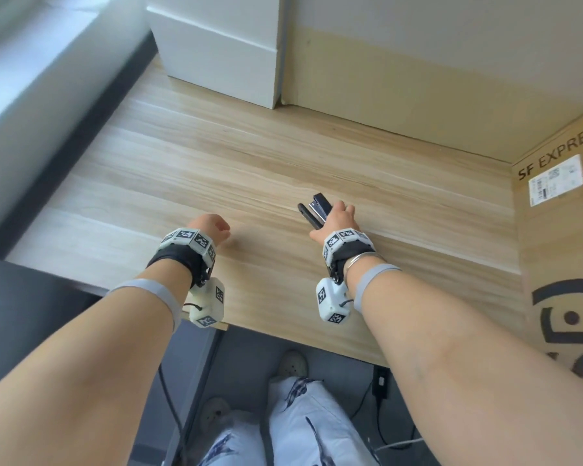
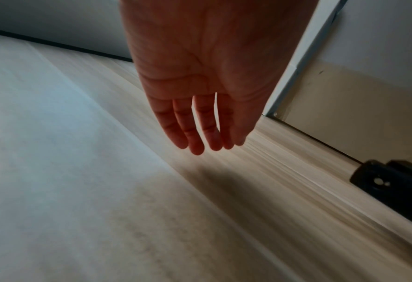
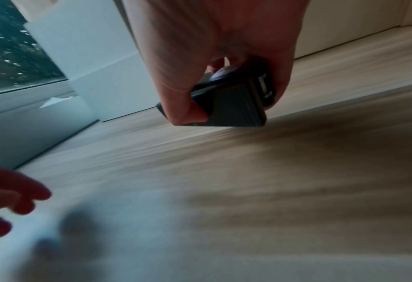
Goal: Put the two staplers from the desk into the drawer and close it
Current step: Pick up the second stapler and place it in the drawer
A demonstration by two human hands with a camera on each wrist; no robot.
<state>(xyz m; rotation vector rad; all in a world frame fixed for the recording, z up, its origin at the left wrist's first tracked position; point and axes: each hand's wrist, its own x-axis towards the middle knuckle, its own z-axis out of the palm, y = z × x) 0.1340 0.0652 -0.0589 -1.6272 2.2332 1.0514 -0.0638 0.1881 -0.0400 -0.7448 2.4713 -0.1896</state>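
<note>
A right hand (image 3: pixel 214 57) seen from the wrist grips a black stapler (image 3: pixel 233 103), thumb and fingers (image 3: pixel 185 106) wrapped round its sides, above a blurred pale wood worktop (image 3: pixel 272 171). Left-hand fingertips (image 3: pixel 14 198) show at lower left. A white box (image 3: pixel 98 63) stands behind.

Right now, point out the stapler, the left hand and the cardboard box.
stapler (image 1: pixel 317 211): head view, on its black body ahead of the right hand's grip.
left hand (image 2: pixel 200 63): left wrist view, on the open palm.
cardboard box (image 1: pixel 559 230): head view, on its printed side.
</note>
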